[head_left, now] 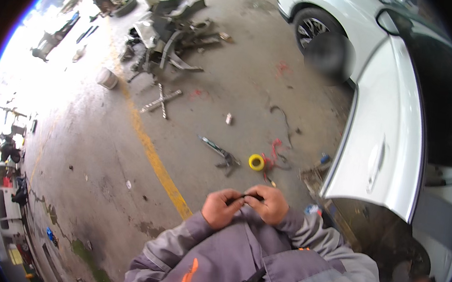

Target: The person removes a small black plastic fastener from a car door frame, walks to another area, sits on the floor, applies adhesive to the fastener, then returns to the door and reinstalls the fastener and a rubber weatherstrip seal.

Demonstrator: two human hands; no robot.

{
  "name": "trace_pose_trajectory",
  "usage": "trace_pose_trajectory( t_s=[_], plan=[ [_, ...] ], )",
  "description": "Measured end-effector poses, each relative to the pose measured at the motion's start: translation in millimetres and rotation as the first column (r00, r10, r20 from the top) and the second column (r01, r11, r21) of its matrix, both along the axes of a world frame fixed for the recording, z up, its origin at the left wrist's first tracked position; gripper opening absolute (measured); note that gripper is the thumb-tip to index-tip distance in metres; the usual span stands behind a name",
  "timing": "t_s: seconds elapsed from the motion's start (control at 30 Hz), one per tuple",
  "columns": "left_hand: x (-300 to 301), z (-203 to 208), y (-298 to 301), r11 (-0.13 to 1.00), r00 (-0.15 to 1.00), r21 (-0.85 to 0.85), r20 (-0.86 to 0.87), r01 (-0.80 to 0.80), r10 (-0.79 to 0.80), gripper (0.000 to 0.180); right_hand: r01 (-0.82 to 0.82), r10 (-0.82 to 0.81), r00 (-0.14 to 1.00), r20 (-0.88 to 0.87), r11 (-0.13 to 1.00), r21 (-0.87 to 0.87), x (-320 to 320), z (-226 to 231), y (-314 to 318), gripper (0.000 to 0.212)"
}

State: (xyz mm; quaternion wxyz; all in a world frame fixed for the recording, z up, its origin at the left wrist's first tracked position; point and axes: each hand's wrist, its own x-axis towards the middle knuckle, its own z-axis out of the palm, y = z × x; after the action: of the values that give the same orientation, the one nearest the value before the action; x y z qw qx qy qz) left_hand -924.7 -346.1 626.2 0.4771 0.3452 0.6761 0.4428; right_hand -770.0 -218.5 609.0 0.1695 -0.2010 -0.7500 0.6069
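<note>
Close to my body, my left hand and my right hand are nearly touching, fingers pinched. Between their fingertips runs a thin black piece, perhaps wire or tape; most of it is hidden by the fingers. On the floor just beyond my hands lies a yellow roll of tape. Red wires are tangled beside it on the right. To its left rests a long, slim tool with a dark grey end.
A white car stands at the right with its door open. Far left of centre is a heap of removed car parts. A cross-shaped stand, a white bucket and a yellow floor line are nearer.
</note>
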Motion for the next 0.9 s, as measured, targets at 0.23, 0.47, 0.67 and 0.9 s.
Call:
trace_pose_trajectory(
  t_s=[0.23,0.47,0.67,0.9],
  plan=[
    [-121.8,-23.0,47.9,1.000,0.967,-0.004,0.253,-0.019,0.019,0.023,0.139,-0.132,0.985,0.108,0.988,-0.060,-119.4,-6.8,35.9,0.015],
    [-308.3,-38.4,107.5,0.994,0.973,0.078,0.215,0.072,-0.087,0.025,0.267,-0.247,0.962,0.120,0.944,-0.196,-296.8,-29.5,77.5,0.016],
    [-453.2,-13.5,159.4,0.972,0.947,0.096,0.223,0.214,-0.230,0.023,0.324,-0.298,0.943,0.146,0.920,-0.219,-420.6,12.6,116.4,0.012],
    [-559.1,-33.8,269.9,0.985,0.824,0.060,0.541,0.163,-0.170,0.019,0.528,-0.539,0.835,0.109,0.730,-0.434,-494.3,-9.5,225.4,0.014]
  ],
)
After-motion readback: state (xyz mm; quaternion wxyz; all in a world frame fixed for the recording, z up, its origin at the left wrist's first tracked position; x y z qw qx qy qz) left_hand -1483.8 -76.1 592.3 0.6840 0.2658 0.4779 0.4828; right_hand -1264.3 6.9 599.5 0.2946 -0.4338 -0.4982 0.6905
